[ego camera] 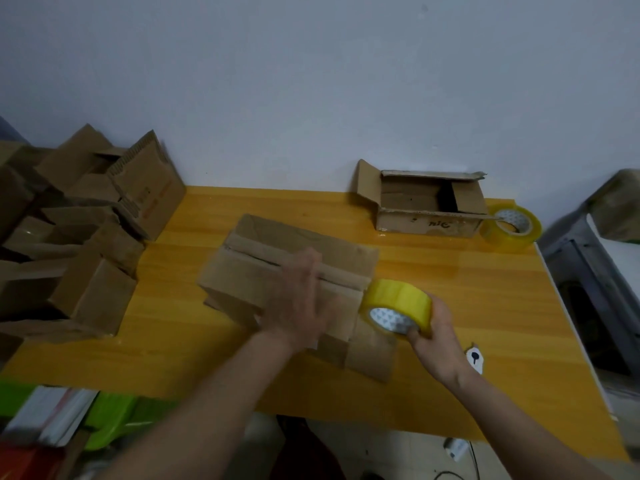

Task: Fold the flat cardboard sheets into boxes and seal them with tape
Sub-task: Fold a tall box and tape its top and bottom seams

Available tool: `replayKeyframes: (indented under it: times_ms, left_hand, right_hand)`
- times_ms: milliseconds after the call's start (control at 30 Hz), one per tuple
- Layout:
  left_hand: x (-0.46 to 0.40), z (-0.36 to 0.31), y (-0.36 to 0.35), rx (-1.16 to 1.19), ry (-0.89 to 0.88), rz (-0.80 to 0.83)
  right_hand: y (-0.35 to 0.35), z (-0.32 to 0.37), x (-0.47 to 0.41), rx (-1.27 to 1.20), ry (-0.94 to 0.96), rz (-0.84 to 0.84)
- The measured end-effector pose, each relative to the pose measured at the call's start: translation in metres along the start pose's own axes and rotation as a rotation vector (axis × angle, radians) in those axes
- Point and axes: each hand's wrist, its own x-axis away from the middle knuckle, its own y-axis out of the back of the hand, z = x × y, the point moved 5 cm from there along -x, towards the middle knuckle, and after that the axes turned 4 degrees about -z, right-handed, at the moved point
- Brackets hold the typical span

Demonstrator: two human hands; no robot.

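Two hands are seen over the yellow bench (450, 306). Left hand (301, 299) is laid flat, fingers spread, palm pressed on the closed flaps of the cardboard box (263, 268) at bench centre; nothing is gripped, and it is motion-blurred. Right hand (433, 334) is closed around a yellow tape roll (398, 304), held just beside the box's right end, core facing the camera. Both forearms are extended from the lower edge. The box's near side is hidden by the left hand. An open box (429, 223) and a second tape roll (512, 226) are placed at the far edge; a pile of boxes (69, 237) is stacked left.
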Motion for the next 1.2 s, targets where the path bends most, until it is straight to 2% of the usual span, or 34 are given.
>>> replayKeyframes:
  times_ms: [67, 100, 167, 267, 467, 700, 933, 1067, 1200]
  left_hand:
    - [0.021, -0.038, -0.029, -0.185, -0.231, 0.127]
    - [0.026, -0.046, -0.036, -0.245, -0.259, 0.162]
    - [0.024, -0.049, -0.037, -0.301, -0.240, 0.189]
    - [0.020, -0.038, -0.026, -0.376, -0.272, 0.236]
    - [0.017, 0.009, 0.000, -0.354, -0.115, 0.293]
    - [0.005, 0.032, 0.001, -0.294, -0.145, 0.275]
    - [-0.009, 0.046, -0.003, -0.346, -0.156, 0.224]
    - [-0.016, 0.052, -0.002, -0.355, -0.140, 0.228]
    - [-0.016, 0.056, -0.002, -0.235, -0.081, 0.114]
  right_hand:
    - [-0.001, 0.007, 0.001, -0.047, 0.000, 0.013]
    - [0.002, 0.012, 0.001, -0.067, 0.007, 0.018]
    - [0.011, 0.022, 0.002, -0.149, 0.001, 0.084]
    - [0.010, 0.039, 0.008, -0.270, -0.049, 0.288]
    - [-0.041, 0.072, 0.025, -0.194, 0.072, 0.463]
    - [-0.067, 0.084, 0.019, -0.218, 0.063, 0.389]
    - [-0.085, 0.050, 0.025, -0.100, -0.111, 0.382]
    - [-0.094, 0.057, 0.014, -0.005, -0.158, 0.389]
    - [-0.101, 0.056, 0.013, -0.040, -0.222, 0.420]
